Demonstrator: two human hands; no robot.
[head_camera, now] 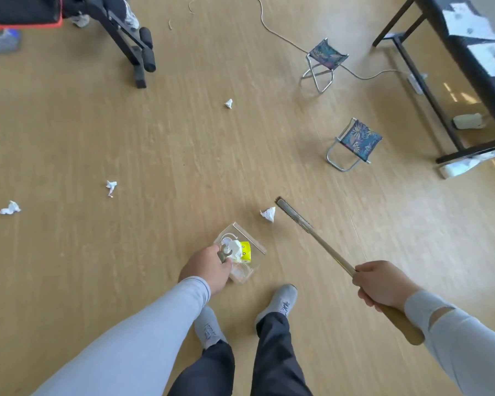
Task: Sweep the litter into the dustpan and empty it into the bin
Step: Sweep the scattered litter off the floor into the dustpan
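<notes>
My left hand (207, 268) grips the handle of a clear plastic dustpan (256, 245) resting on the wooden floor; white crumpled paper and a yellow scrap (245, 250) lie inside it. My right hand (382, 284) grips the wooden handle of a broom (320, 238), whose dark brush head (286, 208) sits just right of a crumpled white paper ball (268, 214), ahead of the dustpan's mouth. More paper wads lie at the far left (9, 208), left of centre (111, 186) and farther out (228, 103).
Two small folding stools (326, 60) (356, 142) stand to the right. A black table frame (440, 90) fills the right edge. An exercise bench (132, 38) stands at top left, a white cable (272, 27) crosses the floor, and my grey shoes (280, 302) are below.
</notes>
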